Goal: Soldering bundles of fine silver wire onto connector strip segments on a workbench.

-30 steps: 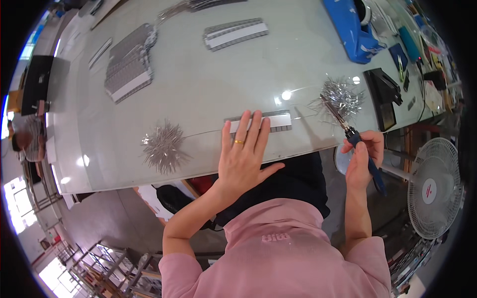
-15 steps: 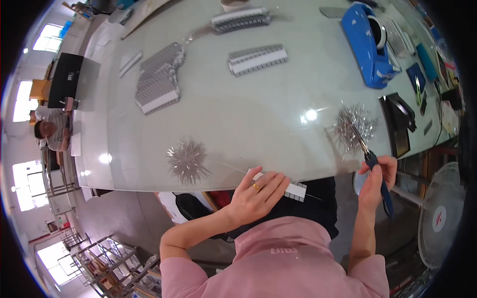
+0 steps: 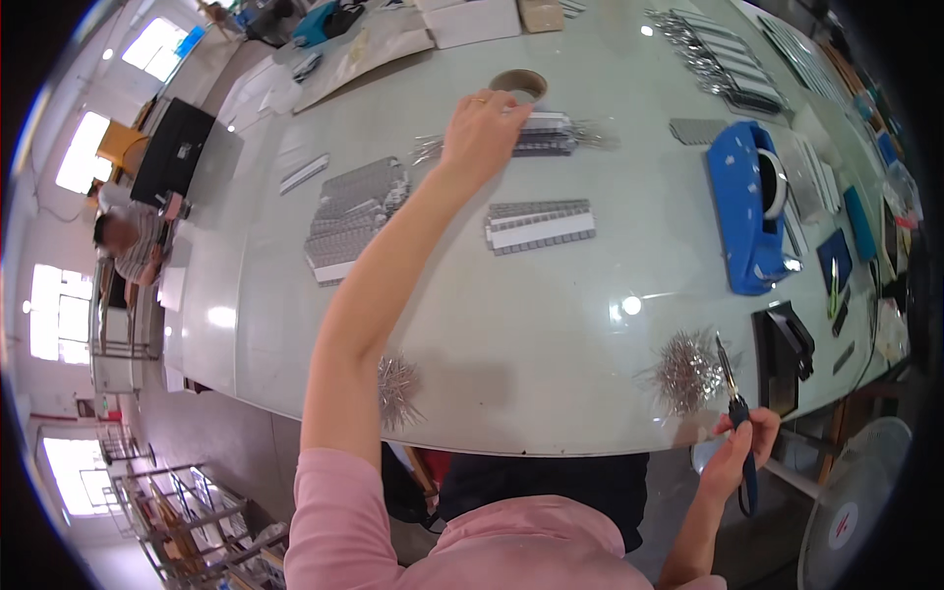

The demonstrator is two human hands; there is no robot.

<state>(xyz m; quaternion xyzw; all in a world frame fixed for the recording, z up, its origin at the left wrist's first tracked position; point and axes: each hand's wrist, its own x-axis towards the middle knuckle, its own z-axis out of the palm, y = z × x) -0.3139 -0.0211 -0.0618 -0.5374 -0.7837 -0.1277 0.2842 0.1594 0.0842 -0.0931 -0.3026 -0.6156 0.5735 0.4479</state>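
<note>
My left arm reaches across the table, and my left hand [image 3: 480, 136] is closed at the left end of a stack of white and grey slatted strips [image 3: 547, 133] with thin wires sticking out at both ends. Its fingers are partly hidden, but they appear to grip a strip on top. Near the front right edge my right hand [image 3: 739, 450] holds a soldering iron [image 3: 734, 393], tip pointing away from me. Just left of the tip lies a bundle of thin silvery wires [image 3: 685, 374]. Another wire bundle [image 3: 399, 391] shows partly beside my left forearm.
More slatted strips [image 3: 541, 227] lie mid-table, and a larger pile [image 3: 354, 211] is left of my forearm. A tape roll [image 3: 519, 85] sits behind my left hand. At right stand a blue tape dispenser [image 3: 744, 216] and a black stand [image 3: 777, 359]. A person [image 3: 133, 241] is far left.
My left hand has gone from the strip at the table's front edge to the far stack. My right hand still holds the soldering iron, its tip now beside the wire bundle. The view has shifted.
</note>
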